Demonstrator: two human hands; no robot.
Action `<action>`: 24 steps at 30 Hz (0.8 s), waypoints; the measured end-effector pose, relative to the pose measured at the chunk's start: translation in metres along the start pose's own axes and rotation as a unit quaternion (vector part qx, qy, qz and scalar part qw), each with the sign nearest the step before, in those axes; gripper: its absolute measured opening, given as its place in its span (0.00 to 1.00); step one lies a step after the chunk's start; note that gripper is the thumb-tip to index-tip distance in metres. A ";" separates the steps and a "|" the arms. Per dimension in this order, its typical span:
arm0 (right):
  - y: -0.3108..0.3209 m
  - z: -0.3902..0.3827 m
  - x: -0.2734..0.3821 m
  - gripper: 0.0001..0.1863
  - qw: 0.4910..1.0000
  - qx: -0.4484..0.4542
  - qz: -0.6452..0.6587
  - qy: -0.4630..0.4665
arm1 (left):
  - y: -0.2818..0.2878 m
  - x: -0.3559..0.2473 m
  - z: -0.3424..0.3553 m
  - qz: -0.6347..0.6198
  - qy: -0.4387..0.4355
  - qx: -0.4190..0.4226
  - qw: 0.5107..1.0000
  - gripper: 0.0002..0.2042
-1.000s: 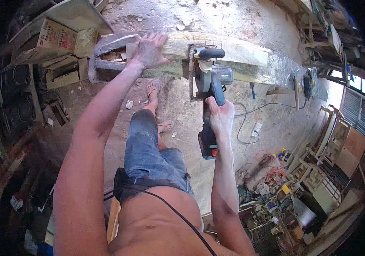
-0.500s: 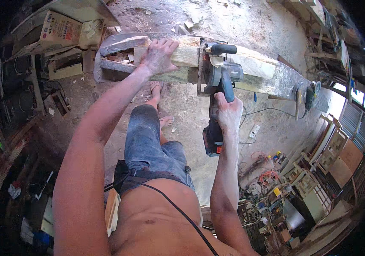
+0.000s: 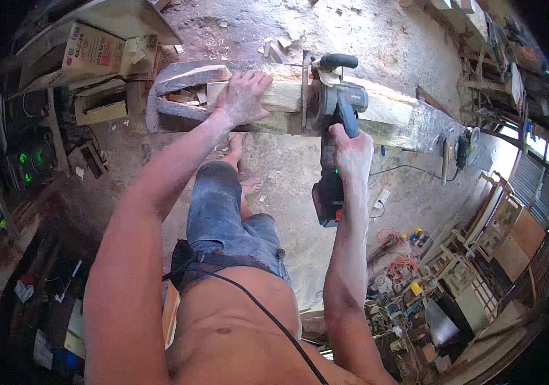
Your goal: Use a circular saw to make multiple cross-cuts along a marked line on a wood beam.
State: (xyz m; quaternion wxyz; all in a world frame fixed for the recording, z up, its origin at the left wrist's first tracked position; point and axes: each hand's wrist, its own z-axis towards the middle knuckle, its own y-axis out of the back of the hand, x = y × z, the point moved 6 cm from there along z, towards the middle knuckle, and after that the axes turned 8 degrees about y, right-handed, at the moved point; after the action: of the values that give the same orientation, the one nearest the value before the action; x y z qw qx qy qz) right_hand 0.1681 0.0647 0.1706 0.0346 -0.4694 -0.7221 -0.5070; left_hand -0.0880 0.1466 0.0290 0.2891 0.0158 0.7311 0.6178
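A pale wooden board (image 3: 282, 95) lies crosswise in front of me on a long bench (image 3: 431, 126). My left hand (image 3: 244, 99) bears down on the board left of the saw, fingers over its top and thumb spread toward me. My right hand (image 3: 351, 149) is wrapped round the rear handle of a cordless circular saw (image 3: 354, 99). The saw's flat base rests across the wood, and its battery end hangs toward me. Its blade and the cut are hidden by the guard and base. More pale wood (image 3: 383, 110) continues to the right of the saw.
Offcuts lie in the bench's open left end. An angle grinder (image 3: 463, 149) with a cord sits at its right end. A cardboard box (image 3: 92, 50) stands at far left. Tools and cables (image 3: 409, 276) clutter the floor at right, near a white power strip (image 3: 383, 197).
The saw has shifted slightly away from me across the wood, my right arm following it. My left hand stays on the board. The whole view has tilted a little. Green lights now show at far left.
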 end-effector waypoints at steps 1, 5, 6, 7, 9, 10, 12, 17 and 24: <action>0.000 0.008 0.006 0.27 1.000 -0.004 -0.001 0.003 | -0.001 0.001 0.000 -0.001 0.002 0.004 1.000 0.42; 0.013 0.033 0.044 0.26 0.996 -0.036 0.078 0.039 | -0.003 0.002 0.001 0.004 -0.002 0.016 1.000 0.42; 0.024 0.034 0.052 0.25 0.992 -0.049 0.106 0.041 | -0.001 0.003 0.001 0.008 0.000 0.010 1.000 0.42; 0.034 0.028 0.059 0.23 0.984 -0.051 0.163 0.053 | 0.001 0.002 0.000 0.006 -0.001 0.003 1.000 0.43; 0.061 0.003 0.066 0.15 0.970 -0.068 0.223 0.072 | 0.006 -0.002 0.000 0.006 -0.003 0.009 1.000 0.43; 0.074 -0.014 0.062 0.14 0.971 -0.084 0.217 0.056 | 0.008 -0.003 0.000 0.010 -0.001 0.023 1.000 0.43; 0.095 -0.054 0.048 0.13 0.967 -0.101 0.225 0.066 | 0.011 -0.003 0.008 0.014 0.021 0.062 0.998 0.42; 0.098 -0.148 -0.055 0.14 0.963 -0.145 0.225 -0.034 | 0.004 0.021 0.046 -0.117 0.127 0.317 0.933 0.50; 0.068 -0.250 -0.239 0.15 0.952 -0.120 0.204 -0.194 | -0.003 0.036 0.060 -0.187 0.164 0.410 0.877 0.49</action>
State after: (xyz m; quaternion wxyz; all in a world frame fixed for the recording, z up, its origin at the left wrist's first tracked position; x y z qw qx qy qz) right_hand 0.2430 -0.2774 0.2131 -0.0605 -0.6966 -0.5375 -0.4714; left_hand -0.0900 0.2131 0.0076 0.2429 -0.1055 0.9452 0.1907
